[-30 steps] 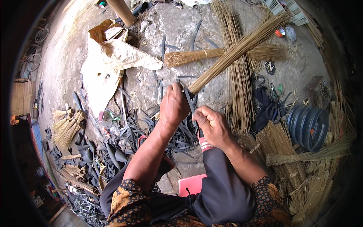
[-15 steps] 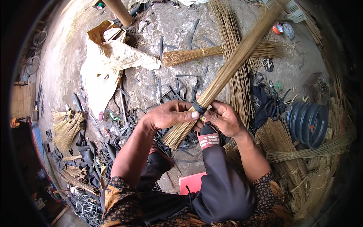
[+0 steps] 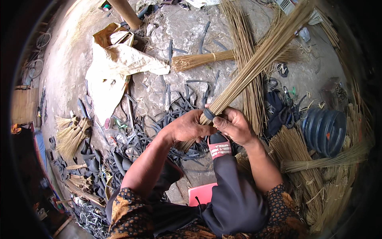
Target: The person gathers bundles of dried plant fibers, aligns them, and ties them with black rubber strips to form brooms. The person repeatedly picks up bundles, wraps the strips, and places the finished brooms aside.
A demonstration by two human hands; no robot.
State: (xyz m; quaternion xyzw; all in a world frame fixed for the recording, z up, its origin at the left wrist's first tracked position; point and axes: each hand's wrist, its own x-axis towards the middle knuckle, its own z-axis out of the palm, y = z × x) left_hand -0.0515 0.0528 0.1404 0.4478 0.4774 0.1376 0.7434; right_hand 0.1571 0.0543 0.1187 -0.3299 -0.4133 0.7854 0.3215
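Note:
A long bundle of thin brown sticks, a stick broom (image 3: 246, 77), slants from the middle up to the far right. Around it, close to its near end, runs a black rubber band (image 3: 208, 114). My left hand (image 3: 191, 126) is wrapped round the bundle just below the band, covering much of the butt end. At the band's right side, my right hand (image 3: 235, 126) is closed, its thumb pressed on the rubber and its fingers partly behind the bundle. My foot in a dark sock with a red-and-white strap (image 3: 220, 148) lies just under the hands.
Two stick bundles cross beyond, one lying sideways (image 3: 203, 60), one lengthwise (image 3: 254, 99). Black rubber strips (image 3: 147, 135) litter the floor. A pale sack (image 3: 107, 79) lies far left, a blue ribbed plastic container (image 3: 324, 131) at right, and more sticks (image 3: 310, 175) near right.
My left hand has turned and closed round the bundle's near end, hiding more of it. The bundle's far end has swung to the right. My right hand stays at the band.

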